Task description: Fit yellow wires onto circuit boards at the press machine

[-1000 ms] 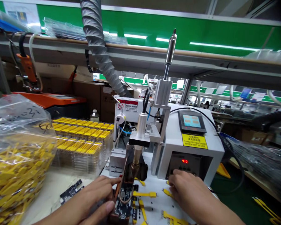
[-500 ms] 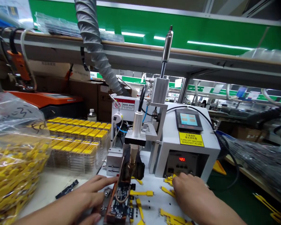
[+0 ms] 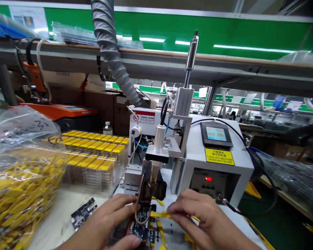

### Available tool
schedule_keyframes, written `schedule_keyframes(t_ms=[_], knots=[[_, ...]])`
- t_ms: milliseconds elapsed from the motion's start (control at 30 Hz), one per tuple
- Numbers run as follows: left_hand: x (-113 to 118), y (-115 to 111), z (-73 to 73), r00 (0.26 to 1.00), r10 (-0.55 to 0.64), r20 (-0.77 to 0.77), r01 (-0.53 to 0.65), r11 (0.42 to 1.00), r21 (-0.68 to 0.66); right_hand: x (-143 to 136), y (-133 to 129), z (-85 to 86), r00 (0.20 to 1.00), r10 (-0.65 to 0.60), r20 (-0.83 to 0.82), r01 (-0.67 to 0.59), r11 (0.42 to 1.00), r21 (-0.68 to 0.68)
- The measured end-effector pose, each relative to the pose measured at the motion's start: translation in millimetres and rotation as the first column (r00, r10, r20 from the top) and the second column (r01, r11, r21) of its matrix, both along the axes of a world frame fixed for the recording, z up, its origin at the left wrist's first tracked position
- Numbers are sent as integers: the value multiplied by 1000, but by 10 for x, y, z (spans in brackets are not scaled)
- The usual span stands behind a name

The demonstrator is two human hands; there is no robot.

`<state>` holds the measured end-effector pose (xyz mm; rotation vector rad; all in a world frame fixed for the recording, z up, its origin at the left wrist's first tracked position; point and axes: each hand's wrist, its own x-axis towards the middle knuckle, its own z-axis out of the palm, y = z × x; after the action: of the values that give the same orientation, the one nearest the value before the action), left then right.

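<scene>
My left hand (image 3: 112, 222) rests along the left side of the black circuit board (image 3: 141, 227) in its fixture, fingers apart, with the thumb at the board's near part and fingertips near the hot press head. My right hand (image 3: 198, 215) pinches a yellow flex strip (image 3: 159, 214) at its right end, while the strip's left end lies at the board's right edge. More yellow strips (image 3: 161, 234) extend from the board below it. Above the board stands the metal soldering head (image 3: 153, 173), a looped wire (image 3: 142, 222) hanging over the board.
Left are a clear bag of yellow strips (image 3: 23, 194), stacked trays of yellow parts (image 3: 94, 149) and a loose black board (image 3: 83, 211). The white machine (image 3: 219, 166) with its screen stands behind my right hand. A grey hose (image 3: 112, 48) hangs above.
My right hand has moved left from the loose strips to the strip beside the board. My left thumb now reaches onto the board. The view has shifted slightly.
</scene>
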<state>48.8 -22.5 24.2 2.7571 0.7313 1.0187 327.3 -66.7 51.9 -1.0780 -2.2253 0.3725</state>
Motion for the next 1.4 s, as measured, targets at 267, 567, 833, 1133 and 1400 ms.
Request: schedule_keyframes(t_ms=[267, 567, 833, 1133, 1400], knots=[[56, 68, -163, 996, 77, -39, -70, 985, 155, -157, 136, -262, 995, 60, -83, -47, 987, 156], [63, 32, -178, 977, 103, -188, -45, 956, 291, -157, 175, -457, 995, 79, -54, -61, 958, 280], [101, 17, -139, 988, 57, -143, -11, 952, 306, -152, 176, -404, 995, 72, 68, -91, 931, 355], [143, 64, -157, 978, 1, -210, 76, 930, 360, -168, 132, -347, 967, -26, 255, -83, 910, 406], [158, -13, 14, 902, 116, -415, 137, 836, 531, -164, 137, -293, 962, -5, 272, -107, 912, 396]])
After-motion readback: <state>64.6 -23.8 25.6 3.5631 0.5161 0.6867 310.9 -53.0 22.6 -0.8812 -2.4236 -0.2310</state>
